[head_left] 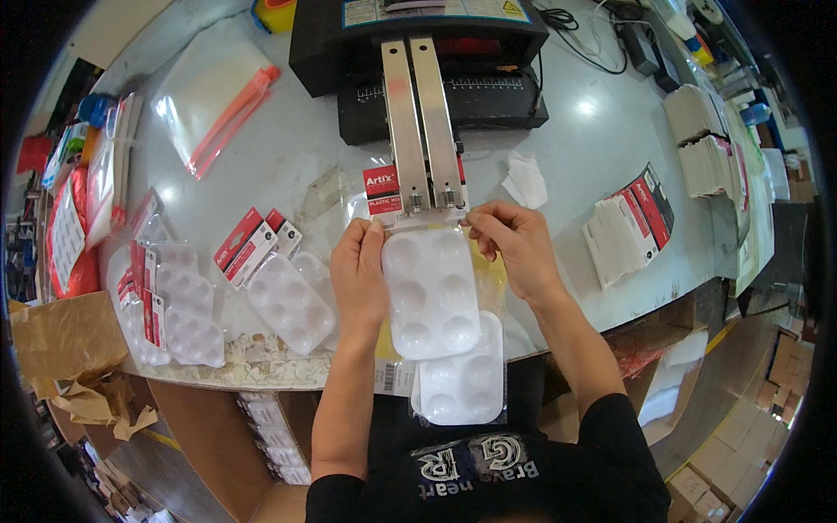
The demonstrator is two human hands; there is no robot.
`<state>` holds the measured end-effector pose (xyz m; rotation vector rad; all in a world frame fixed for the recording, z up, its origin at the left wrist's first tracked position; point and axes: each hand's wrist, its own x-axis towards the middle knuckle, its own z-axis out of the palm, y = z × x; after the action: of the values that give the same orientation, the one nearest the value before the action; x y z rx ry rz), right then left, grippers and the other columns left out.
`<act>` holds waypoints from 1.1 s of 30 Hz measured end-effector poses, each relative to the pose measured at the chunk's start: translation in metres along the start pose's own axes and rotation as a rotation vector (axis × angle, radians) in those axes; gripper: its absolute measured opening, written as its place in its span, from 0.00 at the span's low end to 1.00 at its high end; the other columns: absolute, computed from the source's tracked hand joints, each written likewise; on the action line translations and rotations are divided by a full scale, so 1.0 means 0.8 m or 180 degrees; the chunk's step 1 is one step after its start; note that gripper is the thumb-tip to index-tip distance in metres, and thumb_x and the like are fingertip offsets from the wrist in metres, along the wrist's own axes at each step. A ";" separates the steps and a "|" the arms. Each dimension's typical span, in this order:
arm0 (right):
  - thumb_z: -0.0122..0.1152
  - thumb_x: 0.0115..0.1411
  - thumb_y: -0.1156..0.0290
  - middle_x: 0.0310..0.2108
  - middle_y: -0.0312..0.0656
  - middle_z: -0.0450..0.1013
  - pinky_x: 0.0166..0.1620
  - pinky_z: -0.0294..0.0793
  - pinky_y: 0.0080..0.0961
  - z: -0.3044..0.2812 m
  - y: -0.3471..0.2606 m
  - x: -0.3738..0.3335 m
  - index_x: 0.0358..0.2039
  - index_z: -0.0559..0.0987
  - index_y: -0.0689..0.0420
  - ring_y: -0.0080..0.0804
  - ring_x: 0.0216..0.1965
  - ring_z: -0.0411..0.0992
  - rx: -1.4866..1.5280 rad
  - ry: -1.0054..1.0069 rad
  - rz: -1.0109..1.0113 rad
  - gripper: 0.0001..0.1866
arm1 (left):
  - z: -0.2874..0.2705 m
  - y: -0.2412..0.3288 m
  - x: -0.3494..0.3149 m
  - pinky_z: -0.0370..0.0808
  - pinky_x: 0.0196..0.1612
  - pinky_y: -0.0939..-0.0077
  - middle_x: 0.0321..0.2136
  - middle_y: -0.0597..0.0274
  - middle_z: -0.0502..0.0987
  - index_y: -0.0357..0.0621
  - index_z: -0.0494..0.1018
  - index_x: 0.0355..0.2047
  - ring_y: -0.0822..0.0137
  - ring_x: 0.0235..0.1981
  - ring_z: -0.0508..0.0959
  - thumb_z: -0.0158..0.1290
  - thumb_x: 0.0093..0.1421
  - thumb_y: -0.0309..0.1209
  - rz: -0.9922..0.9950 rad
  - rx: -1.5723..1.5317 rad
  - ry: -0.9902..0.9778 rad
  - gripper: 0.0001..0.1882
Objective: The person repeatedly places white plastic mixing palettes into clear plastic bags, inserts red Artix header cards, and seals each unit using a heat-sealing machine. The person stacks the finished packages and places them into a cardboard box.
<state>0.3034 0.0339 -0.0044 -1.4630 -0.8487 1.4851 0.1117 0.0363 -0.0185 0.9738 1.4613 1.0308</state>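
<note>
A white plastic paint palette [429,296] with round wells lies in front of me, its top end under a red and white header card [381,187]. My left hand [359,268] is closed at the card's lower left edge, thumb on top, fingers along the palette's left side. At the right edge, my right hand [516,247] pinches the card and clear bag between thumb and forefinger. Two metal arms [420,131] of a black bench machine [417,52] reach down over the card, covering its middle. Below, another white palette [466,370] overlaps the table's front edge.
Carded palettes [292,301] and more bagged ones [187,309] lie to the left. Clear bags [214,105] with red edges rest behind them. At right are a stack of header cards [629,225], a crumpled white paper [525,180] and piled cards [706,144]. Cardboard boxes [214,436] stand below.
</note>
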 end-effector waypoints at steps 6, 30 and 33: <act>0.59 0.58 0.64 0.36 0.39 0.76 0.36 0.74 0.26 -0.065 -0.059 -0.034 0.41 0.79 0.54 0.31 0.33 0.75 -0.2469 0.1387 -0.0971 0.12 | -0.071 0.025 0.006 0.67 0.34 0.71 0.24 0.60 0.75 0.34 0.72 0.30 0.69 0.28 0.71 0.45 0.63 0.35 0.0545 0.1106 0.0520 0.15; 0.76 0.39 0.58 0.32 0.37 0.79 0.49 0.65 0.27 -0.117 -0.080 -0.082 0.42 0.78 0.51 0.32 0.34 0.72 -0.3594 0.2546 -0.1916 0.29 | -0.001 0.020 -0.105 0.70 0.34 0.70 0.32 0.56 0.70 0.37 0.71 0.30 0.60 0.32 0.72 0.59 0.53 0.30 0.1060 0.1804 -0.0251 0.10; 0.77 0.39 0.62 0.31 0.38 0.78 0.44 0.69 0.24 -0.097 -0.093 -0.094 0.43 0.77 0.54 0.29 0.33 0.71 -0.3240 0.2571 -0.2005 0.29 | -0.001 0.022 -0.108 0.69 0.35 0.77 0.32 0.56 0.73 0.37 0.69 0.32 0.68 0.31 0.72 0.55 0.57 0.27 0.0987 0.1274 -0.0196 0.08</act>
<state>0.3842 -0.0130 0.0880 -1.9786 -1.4073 -0.1365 0.1216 -0.0409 0.0239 1.5442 1.5268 0.9298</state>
